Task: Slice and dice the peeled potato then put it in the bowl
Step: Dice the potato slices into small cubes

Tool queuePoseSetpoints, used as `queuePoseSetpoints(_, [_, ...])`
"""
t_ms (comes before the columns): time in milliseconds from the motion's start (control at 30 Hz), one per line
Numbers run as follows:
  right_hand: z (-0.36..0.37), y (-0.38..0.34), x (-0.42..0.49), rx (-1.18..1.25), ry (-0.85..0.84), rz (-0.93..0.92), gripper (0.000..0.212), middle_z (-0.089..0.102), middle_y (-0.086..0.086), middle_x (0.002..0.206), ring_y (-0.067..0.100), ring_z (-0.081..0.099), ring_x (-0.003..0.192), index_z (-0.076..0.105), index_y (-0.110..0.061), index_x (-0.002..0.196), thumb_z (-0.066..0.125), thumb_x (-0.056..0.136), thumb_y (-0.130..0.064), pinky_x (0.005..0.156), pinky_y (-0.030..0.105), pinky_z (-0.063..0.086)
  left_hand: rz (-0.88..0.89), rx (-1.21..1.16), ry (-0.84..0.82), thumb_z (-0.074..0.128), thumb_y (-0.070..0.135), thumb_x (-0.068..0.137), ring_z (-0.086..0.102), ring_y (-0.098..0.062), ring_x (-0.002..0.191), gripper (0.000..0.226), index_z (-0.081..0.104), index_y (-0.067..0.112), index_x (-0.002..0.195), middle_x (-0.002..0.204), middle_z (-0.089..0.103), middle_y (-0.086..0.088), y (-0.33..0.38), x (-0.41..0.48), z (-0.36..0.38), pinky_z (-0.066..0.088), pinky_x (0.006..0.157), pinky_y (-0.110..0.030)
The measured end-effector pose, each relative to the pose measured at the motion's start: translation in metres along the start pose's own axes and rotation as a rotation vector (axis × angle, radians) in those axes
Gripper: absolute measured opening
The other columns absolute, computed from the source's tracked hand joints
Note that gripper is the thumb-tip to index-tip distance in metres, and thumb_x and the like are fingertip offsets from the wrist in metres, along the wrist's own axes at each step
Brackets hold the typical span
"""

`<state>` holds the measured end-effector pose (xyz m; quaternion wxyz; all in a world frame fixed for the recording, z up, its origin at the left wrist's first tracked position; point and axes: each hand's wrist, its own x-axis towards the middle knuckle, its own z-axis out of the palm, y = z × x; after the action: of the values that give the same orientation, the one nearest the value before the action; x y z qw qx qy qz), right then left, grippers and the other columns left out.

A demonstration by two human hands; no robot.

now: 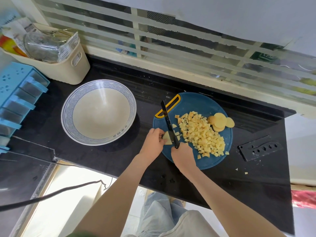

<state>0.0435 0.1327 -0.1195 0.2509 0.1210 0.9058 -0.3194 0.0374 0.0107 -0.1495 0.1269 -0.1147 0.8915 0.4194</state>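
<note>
- Left hand (153, 141) pinches a flat, pale potato piece (167, 140); right hand (183, 156) grips the black knife (168, 122) by its handle, the blade just beside that pinch;
- small cubes (201, 134) are heaped right of the knife on the round blue board (205, 103); smooth discs (220, 119) lie beyond them;
- glossy patterned bowl (67, 115) sits left of both hands.

One wide-angle view from the person's head looks steeply down onto the near black counter (102, 158).

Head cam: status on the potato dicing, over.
Left hand holds a potato piece on the board; right hand grips the knife, blade across it. Diced pile and uncut slices on board; bowl empty. Nothing in the way.
</note>
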Motion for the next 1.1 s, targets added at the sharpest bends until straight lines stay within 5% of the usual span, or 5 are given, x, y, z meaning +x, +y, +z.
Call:
queuePoseSetpoints(133, [-0.001, 0.006, -0.012, -0.004, -0.024, -0.005, 0.022, 0.048, 0.000, 0.069, 0.020, 0.051, 0.069, 0.046, -0.013, 0.071, 0.045, 0.093, -0.015, 0.057, 0.029, 0.036, -0.121, -0.019, 0.134, 0.055, 0.017, 0.095, 0.052, -0.015, 0.082, 0.011, 0.056, 0.007, 0.099, 0.091, 0.054, -0.003, 0.000, -0.002, -0.004, 0.038, 0.071, -0.023])
queuePoseSetpoints(233, [0.002, 0.011, -0.018, -0.025, -0.041, -0.004, 0.018, 0.050, 0.001, 0.071, 0.020, 0.053, 0.070, 0.050, -0.009, 0.077, 0.045, 0.093, -0.016, 0.058, 0.029, 0.038, -0.169, -0.003, 0.051, 0.054, 0.020, 0.096, 0.051, -0.014, 0.075, 0.016, 0.057, 0.005, 0.096, 0.080, 0.055, -0.002, 0.002, 0.000, -0.005, 0.036, 0.065, -0.024])
queuePoseSetpoints(567, [0.007, 0.015, -0.021, -0.107, -0.036, 0.045, 0.013, 0.050, 0.000, 0.077, 0.021, 0.054, 0.074, 0.049, -0.010, 0.087, 0.046, 0.096, -0.020, 0.062, 0.029, 0.041, -0.153, 0.118, -0.047, 0.055, 0.018, 0.095, 0.058, -0.026, 0.099, 0.021, 0.062, 0.002, 0.107, 0.107, 0.065, -0.014, 0.003, 0.009, -0.004, 0.040, 0.075, -0.029])
queuePoseSetpoints(1100, [0.004, 0.009, -0.018, 0.007, -0.055, 0.019, 0.024, 0.050, 0.002, 0.069, 0.014, 0.047, 0.058, 0.045, -0.014, 0.067, 0.045, 0.092, -0.016, 0.049, 0.026, 0.032, -0.209, 0.040, -0.068, 0.056, 0.013, 0.091, 0.057, -0.022, 0.100, 0.013, 0.062, 0.005, 0.101, 0.103, 0.064, -0.010, 0.000, 0.001, -0.010, 0.037, 0.073, -0.023])
